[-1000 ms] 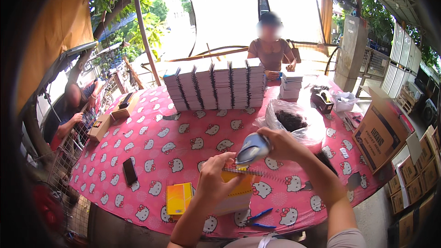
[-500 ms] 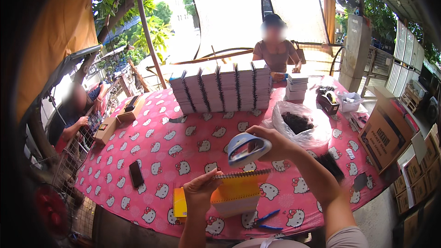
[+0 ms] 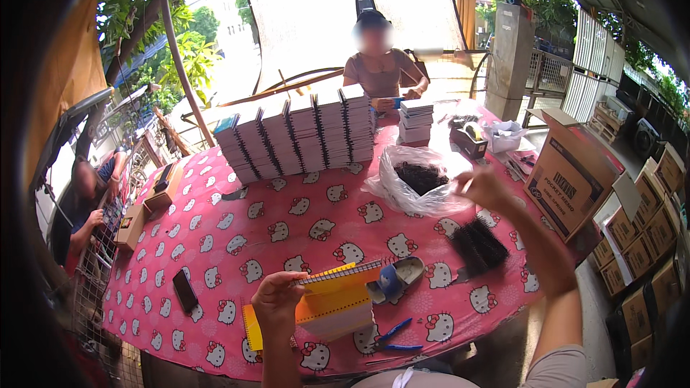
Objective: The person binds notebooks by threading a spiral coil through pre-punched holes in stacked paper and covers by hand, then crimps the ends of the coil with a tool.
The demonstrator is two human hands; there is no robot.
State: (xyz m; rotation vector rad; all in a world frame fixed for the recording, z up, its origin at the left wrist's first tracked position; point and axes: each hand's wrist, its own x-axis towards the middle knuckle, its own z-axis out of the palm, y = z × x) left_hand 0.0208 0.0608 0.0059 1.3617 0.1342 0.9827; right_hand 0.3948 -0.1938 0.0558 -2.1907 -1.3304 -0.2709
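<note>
Since a second ago the right hand [image 3: 483, 188] has left the tape dispenser [image 3: 397, 278] and swung up and out to the right, toward the clear plastic bag [image 3: 417, 185]; the dispenser now sits on the table just right of the left hand [image 3: 277, 302]. That left hand is clamped on the near left end of a spiral-bound notepad [image 3: 338, 294] with an orange-yellow cover, holding it tilted up off the pink cartoon-cat tablecloth [image 3: 287, 230], its wire spine facing away. More yellow-covered pads [image 3: 253, 327] lie under and left of it. Right-hand fingers look pinched together, though whether they grip anything cannot be told; the hand is blurred. To do this step well, the left hand would best keep the pad steady with its spine exposed, while the right hand picks a single piece from the bag rather than a clump. Just left of the right hand, the bag lies open, holding a dark heap of small black pieces, seemingly binding parts. Below the right hand a bundle of black comb-like strips [image 3: 478, 244] lies loose. Beyond the right hand, brown cardboard cartons [image 3: 571, 172] stand stacked, contents hidden. Blue-handled scissors [image 3: 392, 338] lie near the table edge, and a black phone [image 3: 185, 291] lies left of the left hand. Tall rows of finished notepads [image 3: 298, 136] stand across the table before a seated person [image 3: 379, 65].
</note>
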